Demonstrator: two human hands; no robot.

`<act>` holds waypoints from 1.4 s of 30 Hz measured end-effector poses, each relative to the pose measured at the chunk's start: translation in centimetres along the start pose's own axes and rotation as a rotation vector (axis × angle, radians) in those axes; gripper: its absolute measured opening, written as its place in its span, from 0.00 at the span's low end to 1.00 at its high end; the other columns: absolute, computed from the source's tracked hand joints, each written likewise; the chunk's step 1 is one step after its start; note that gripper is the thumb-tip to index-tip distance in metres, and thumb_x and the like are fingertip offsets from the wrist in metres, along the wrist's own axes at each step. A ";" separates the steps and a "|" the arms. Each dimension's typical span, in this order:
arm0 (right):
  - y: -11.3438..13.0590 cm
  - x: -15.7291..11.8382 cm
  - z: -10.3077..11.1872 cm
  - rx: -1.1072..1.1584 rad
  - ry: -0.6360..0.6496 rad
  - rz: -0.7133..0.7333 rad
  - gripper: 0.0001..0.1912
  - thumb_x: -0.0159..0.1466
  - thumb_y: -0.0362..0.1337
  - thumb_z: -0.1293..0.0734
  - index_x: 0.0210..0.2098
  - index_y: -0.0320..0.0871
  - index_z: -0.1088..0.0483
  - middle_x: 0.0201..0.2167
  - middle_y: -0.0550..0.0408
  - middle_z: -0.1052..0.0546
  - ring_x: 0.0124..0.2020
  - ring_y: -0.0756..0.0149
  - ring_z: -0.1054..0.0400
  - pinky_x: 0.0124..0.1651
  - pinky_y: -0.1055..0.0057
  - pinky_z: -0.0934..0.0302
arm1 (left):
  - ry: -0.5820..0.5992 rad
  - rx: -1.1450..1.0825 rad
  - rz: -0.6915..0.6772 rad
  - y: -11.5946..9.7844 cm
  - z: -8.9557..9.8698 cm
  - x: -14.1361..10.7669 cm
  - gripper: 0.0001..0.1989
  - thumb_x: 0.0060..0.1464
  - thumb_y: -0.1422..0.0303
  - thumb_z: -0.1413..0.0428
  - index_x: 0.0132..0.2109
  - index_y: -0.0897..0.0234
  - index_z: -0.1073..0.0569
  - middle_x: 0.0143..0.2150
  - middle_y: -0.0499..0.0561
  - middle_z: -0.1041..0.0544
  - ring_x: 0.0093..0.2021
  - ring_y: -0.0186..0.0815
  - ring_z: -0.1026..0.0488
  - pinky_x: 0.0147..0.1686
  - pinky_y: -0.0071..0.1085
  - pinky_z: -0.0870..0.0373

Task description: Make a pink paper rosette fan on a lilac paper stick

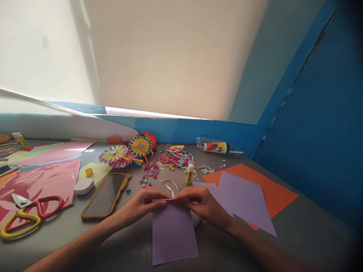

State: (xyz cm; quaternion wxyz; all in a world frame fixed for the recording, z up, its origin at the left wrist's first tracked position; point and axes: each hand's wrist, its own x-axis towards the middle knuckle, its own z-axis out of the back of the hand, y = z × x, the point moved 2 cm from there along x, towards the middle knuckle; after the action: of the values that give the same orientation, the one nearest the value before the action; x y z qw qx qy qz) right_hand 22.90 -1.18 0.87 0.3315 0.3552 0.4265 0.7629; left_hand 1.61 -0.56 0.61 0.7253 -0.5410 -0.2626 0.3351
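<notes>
Pinching a lilac paper sheet (pixel 171 236), both hands (pixel 138 207) (pixel 202 207) nearly closed

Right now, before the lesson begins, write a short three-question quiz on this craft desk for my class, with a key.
1. True or false: the left hand and right hand both touch the purple sheet.
2. What lies under the lilac sheet?
3. Which stands upright beyond the hands: A glue stick, B scissors, C phone?

Key: 1 true; 2 orange sheet; 3 A.
</notes>
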 end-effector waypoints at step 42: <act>-0.5 0.1 -0.1 -0.189 -0.045 0.143 0.13 0.65 0.31 0.36 0.45 0.48 0.24 0.41 0.54 0.22 0.42 0.64 0.29 0.45 0.70 0.35 | -0.096 -0.066 0.065 1.1 0.3 0.5 0.16 0.55 0.59 0.42 0.45 0.64 0.22 0.39 0.52 0.20 0.40 0.38 0.26 0.34 0.25 0.37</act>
State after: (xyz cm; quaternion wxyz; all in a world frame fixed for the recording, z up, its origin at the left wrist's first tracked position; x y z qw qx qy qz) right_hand 22.86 -0.89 0.43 0.3177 0.3688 0.3186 0.8134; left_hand 1.50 0.22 -0.34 0.6822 -0.5562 -0.2904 0.3753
